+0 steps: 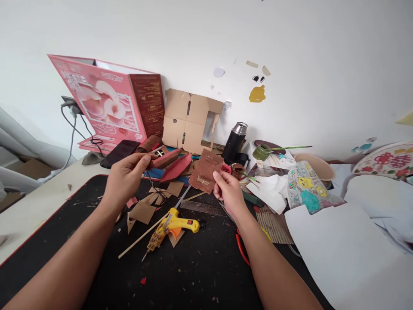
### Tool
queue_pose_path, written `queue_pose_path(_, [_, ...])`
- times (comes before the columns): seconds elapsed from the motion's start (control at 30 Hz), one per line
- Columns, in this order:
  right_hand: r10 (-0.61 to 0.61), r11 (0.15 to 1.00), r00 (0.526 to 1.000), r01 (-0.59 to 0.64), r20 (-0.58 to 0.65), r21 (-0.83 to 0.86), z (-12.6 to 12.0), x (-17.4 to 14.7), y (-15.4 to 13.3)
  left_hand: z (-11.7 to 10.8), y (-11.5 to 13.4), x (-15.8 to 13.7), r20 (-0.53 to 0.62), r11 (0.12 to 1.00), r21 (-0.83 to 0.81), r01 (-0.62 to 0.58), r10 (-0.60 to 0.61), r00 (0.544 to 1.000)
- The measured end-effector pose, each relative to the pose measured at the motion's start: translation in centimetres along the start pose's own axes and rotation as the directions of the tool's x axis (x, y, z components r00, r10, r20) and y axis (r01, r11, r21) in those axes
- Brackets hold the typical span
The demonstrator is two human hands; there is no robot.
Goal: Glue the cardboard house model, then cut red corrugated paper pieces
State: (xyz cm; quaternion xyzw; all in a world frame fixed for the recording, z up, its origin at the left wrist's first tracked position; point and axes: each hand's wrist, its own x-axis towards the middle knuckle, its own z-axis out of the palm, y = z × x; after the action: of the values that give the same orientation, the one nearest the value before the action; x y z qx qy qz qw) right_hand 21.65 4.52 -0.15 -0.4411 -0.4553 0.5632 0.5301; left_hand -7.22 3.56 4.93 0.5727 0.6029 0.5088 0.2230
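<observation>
Well, right hand (229,191) pinches brown card (206,168) mid-frame by 1 edge, could slip onto glue gun (176,221); left hand (127,173) grip: can't tell.

A pale bench (75,183) carries a black mat (116,275) edged in red. On the mat lie a yellow glue gun (172,223), a thin wooden stick (137,242), cardboard scraps (142,212), a clear ruler (206,208) and a small red scrap (143,280). A dark phone-like device (120,153) lies near the mat's far left corner. White sheets (355,245) spread over the right side, beside a row of wooden sticks (272,226); a black flask (235,144) stands toward the back
</observation>
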Motion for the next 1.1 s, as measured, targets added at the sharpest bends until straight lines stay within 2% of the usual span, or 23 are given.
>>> queue_pose_path(0.07, [-0.009,1.000,1.000,0.009,-0.021,-0.003,-1.0,0.0,0.2,-0.1,0.0,0.3,0.035,0.986,0.168,-0.003,-0.003,0.999])
queue_pose_path(0.13, [-0.022,1.000,0.998,0.023,-0.055,0.008,-1.8,0.0,0.3,0.1,-0.1,0.6,0.162,0.931,0.345,-0.116,0.063,0.985])
queue_pose_path(0.23, [-0.033,0.999,0.998,0.034,-0.060,0.021,-2.3,0.2,0.3,1.1,-0.9,0.6,0.372,0.801,0.484,-0.351,0.175,0.912])
queue_pose_path(0.33, [-0.049,0.998,0.998,0.050,-0.038,0.049,-2.4,0.4,0.1,2.4,-1.9,0.3,0.480,0.707,0.554,-0.439,0.160,0.862])
queue_pose_path(0.43, [-0.070,0.994,0.997,0.073,-0.043,0.078,-2.5,0.5,-0.1,3.3,-2.6,0.3,0.528,0.661,0.568,-0.491,0.166,0.833])
queue_pose_path(0.63, [-0.088,0.993,0.994,0.092,-0.064,0.076,-2.7,0.6,-0.5,3.8,-3.6,0.7,0.518,0.602,0.604,-0.522,0.200,0.831])
queue_pose_path(0.77, [-0.086,0.994,0.995,0.089,-0.047,0.066,-2.6,0.6,-0.5,3.6,-4.0,0.9,0.512,0.604,0.622,-0.498,0.166,0.843])
queue_pose_path(0.97, [-0.104,0.993,0.994,0.105,-0.034,0.047,-2.3,0.2,-1.1,2.0,-3.1,1.8,0.482,0.720,0.496,-0.486,0.237,0.844])
queue_pose_path(1.03, [-0.108,0.993,0.994,0.109,-0.033,0.038,-2.2,-0.1,-1.5,1.5,-2.4,2.0,0.494,0.764,0.431,-0.480,0.245,0.834])
queue_pose_path(1.1, [-0.115,0.993,0.993,0.116,-0.032,0.035,-2.1,-0.3,-1.9,1.3,-1.6,2.0,0.546,0.793,0.357,-0.494,0.252,0.799])
